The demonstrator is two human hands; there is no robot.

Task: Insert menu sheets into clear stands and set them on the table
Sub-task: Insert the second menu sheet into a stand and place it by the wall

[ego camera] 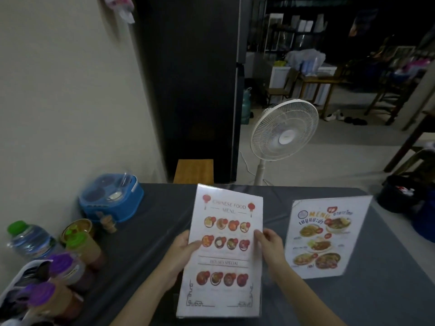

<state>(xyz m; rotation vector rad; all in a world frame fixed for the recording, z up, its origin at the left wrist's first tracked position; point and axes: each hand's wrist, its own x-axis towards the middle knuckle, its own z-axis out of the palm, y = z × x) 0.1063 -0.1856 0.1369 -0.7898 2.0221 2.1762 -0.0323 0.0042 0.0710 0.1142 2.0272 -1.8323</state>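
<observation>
I've got both hands on the Chinese food menu stand (222, 252), held upright over the tabletop (150, 231). My left hand (182, 252) grasps its left edge, thumb across the front; my right hand (269, 243) pinches the right edge. The sheet looks already inside the clear stand, glossy rim showing along the top, but I can't tell if it's fully seated. The stand's base is near the tabletop's front edge; touching or just above, can't tell. The second menu stand (327, 238) stands finished to the right, near my right hand.

Risks, my judgement: the sheet could slip or skew in the sleeve if I loosen one side first. Swinging right to set it down could clip the finished stand and tip it. Set too close to the front edge, it could topple off. The bottles (68, 267) at left are well apart, low risk.
</observation>
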